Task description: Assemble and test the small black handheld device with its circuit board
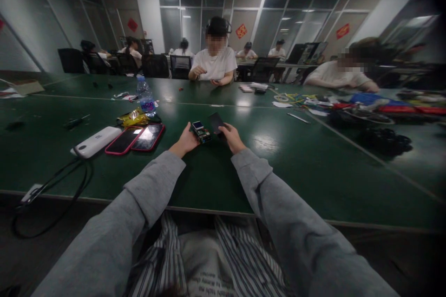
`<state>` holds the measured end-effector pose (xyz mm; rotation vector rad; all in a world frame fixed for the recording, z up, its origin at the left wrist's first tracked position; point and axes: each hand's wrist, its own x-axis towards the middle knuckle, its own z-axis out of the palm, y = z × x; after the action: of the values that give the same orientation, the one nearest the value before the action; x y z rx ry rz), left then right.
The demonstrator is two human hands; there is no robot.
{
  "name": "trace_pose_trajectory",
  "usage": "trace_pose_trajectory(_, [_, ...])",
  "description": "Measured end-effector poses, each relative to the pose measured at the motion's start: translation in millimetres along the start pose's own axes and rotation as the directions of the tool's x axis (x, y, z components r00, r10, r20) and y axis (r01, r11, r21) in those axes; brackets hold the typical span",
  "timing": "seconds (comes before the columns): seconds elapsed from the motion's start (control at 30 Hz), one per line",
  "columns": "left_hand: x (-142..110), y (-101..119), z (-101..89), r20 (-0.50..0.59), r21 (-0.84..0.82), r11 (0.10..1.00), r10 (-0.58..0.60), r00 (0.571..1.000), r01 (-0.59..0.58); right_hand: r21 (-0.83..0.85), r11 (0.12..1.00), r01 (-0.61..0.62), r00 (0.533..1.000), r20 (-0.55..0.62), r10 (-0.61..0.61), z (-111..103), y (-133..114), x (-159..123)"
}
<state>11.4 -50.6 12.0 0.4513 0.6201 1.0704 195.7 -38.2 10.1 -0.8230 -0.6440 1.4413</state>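
My left hand is closed around the left side of a small electronic device with a bare circuit board and a little lit screen at its top. Close beside it, my right hand pinches a thin dark rectangular panel between thumb and fingers. The panel tilts toward the device, with a narrow gap between the two. Both are held above the green table. What the panel's far face looks like is hidden.
Left of my hands lie two red-edged phones, a white power bank with a black cable, a yellow packet and a water bottle. A pen and tangled cables lie right. People sit opposite.
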Motion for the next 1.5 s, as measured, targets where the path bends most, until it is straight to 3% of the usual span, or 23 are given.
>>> trace_pose_trajectory(0.13, [-2.1,-0.3,1.7,-0.012,0.031,0.999,-0.005,1.000,0.006,-0.104,0.984,0.145,0.989,0.046,-0.140,14.3,5.0,-17.8])
trace_pose_trajectory(0.23, [-5.2,-0.3,3.9,-0.042,0.067,0.998,-0.006,0.999,0.009,-0.337,0.847,0.412,0.908,0.230,-0.350,21.6,5.3,-34.3])
trace_pose_trajectory(0.33, [-7.1,-0.1,4.7,-0.075,0.079,0.997,-0.002,0.997,0.008,-0.453,0.736,0.503,0.861,0.341,-0.379,26.4,8.1,-45.9])
trace_pose_trajectory(0.43, [-7.2,-0.2,4.6,-0.111,0.091,0.996,0.013,0.994,-0.003,-0.521,0.667,0.533,0.844,0.389,-0.370,27.8,15.2,-48.9])
trace_pose_trajectory(0.63, [-4.5,-3.1,7.7,-0.086,0.092,0.993,0.086,0.993,-0.078,-0.513,0.681,0.523,0.839,0.451,-0.304,22.8,28.7,-46.5])
trace_pose_trajectory(0.73, [-3.8,-4.1,8.9,-0.129,0.085,0.989,0.133,0.983,-0.123,-0.484,0.708,0.514,0.837,0.463,-0.292,22.9,30.0,-45.9])
trace_pose_trajectory(0.87, [-7.1,-3.2,9.8,-0.126,0.083,0.989,0.131,0.983,-0.121,-0.373,0.875,0.310,0.930,0.309,-0.198,24.8,30.1,-38.9])
trace_pose_trajectory(0.93, [-9.3,-3.0,11.0,-0.105,0.091,0.990,0.119,0.987,-0.110,-0.343,0.911,0.231,0.953,0.267,-0.141,24.3,30.2,-33.8])
trace_pose_trajectory(1.27, [-8.5,-5.9,13.0,-0.026,0.164,0.984,0.078,0.997,-0.073,-0.278,0.959,0.055,0.977,0.211,0.005,18.7,21.5,-30.3])
trace_pose_trajectory(1.5, [4.3,-11.4,6.2,0.018,0.309,0.929,0.207,0.978,-0.202,-0.229,0.973,0.037,0.995,0.103,-0.014,13.6,18.2,-21.8])
